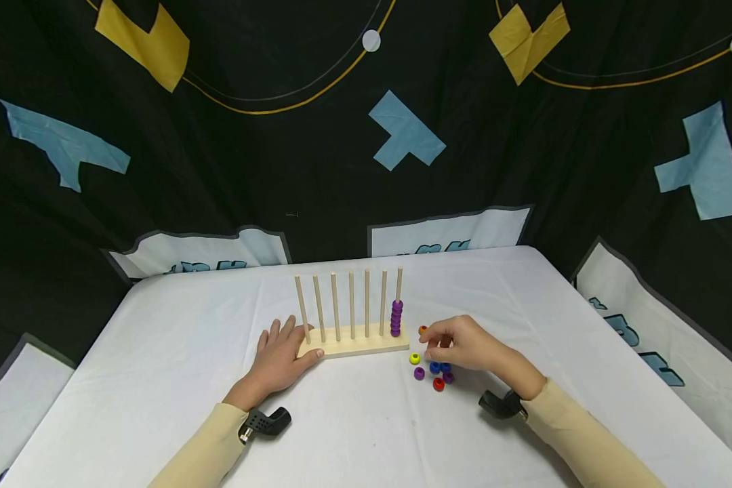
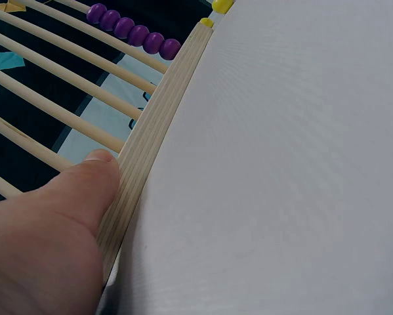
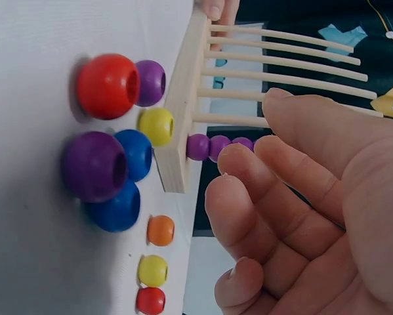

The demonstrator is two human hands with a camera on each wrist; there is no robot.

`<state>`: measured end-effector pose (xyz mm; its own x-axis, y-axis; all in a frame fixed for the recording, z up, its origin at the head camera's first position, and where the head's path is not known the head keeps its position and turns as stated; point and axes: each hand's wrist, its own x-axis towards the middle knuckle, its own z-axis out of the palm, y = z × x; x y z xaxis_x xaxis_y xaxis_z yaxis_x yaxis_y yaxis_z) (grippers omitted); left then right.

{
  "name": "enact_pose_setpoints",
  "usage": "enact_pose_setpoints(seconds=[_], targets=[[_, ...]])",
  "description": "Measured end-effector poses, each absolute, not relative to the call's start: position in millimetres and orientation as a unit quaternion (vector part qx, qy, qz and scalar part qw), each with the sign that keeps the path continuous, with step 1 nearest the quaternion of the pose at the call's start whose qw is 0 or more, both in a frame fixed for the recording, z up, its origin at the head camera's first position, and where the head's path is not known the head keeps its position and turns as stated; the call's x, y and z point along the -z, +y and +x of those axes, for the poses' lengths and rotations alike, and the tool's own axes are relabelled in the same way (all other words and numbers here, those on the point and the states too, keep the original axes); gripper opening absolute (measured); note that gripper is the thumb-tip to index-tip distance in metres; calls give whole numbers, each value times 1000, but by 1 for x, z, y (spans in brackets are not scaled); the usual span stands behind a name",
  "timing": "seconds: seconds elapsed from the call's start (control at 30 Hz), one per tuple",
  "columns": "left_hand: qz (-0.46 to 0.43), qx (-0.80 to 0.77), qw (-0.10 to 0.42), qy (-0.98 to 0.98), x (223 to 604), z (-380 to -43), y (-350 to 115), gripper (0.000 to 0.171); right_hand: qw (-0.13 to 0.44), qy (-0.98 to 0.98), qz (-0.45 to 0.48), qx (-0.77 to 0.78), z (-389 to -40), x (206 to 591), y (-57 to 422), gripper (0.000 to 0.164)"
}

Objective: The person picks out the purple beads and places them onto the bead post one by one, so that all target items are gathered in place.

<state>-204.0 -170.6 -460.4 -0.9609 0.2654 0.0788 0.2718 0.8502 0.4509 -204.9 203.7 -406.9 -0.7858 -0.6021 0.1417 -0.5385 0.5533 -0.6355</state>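
Note:
A wooden peg rack [image 1: 354,346] with several upright rods stands on the table. Purple beads [image 1: 396,318] are stacked on its rightmost rod. My left hand [image 1: 282,358] holds the rack's left end, with the thumb [image 2: 84,187] along the front edge of the base and a finger behind it. Right of the rack, my right hand [image 1: 463,343] hovers over loose beads, its fingers [image 3: 232,207] loosely bent and nothing between them. Below the hand lie a red bead [image 3: 107,86], a yellow bead [image 1: 415,358], blue beads [image 1: 435,367] and purple beads [image 1: 419,373].
An orange bead [image 1: 423,330] lies beyond the right hand's fingertips, with a second yellow bead [image 3: 153,270] and a second red bead [image 3: 151,300] near it. White cloth covers the table [image 1: 366,434]. A black patterned curtain [image 1: 317,169] hangs behind it.

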Motion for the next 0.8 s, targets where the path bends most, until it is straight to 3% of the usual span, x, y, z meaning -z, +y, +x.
enact_pose_setpoints(seconds=[0.8], targets=[[-139,230,5,-963,462,-206,-171,63,91,876,-334,337,-195,423,202,14]])
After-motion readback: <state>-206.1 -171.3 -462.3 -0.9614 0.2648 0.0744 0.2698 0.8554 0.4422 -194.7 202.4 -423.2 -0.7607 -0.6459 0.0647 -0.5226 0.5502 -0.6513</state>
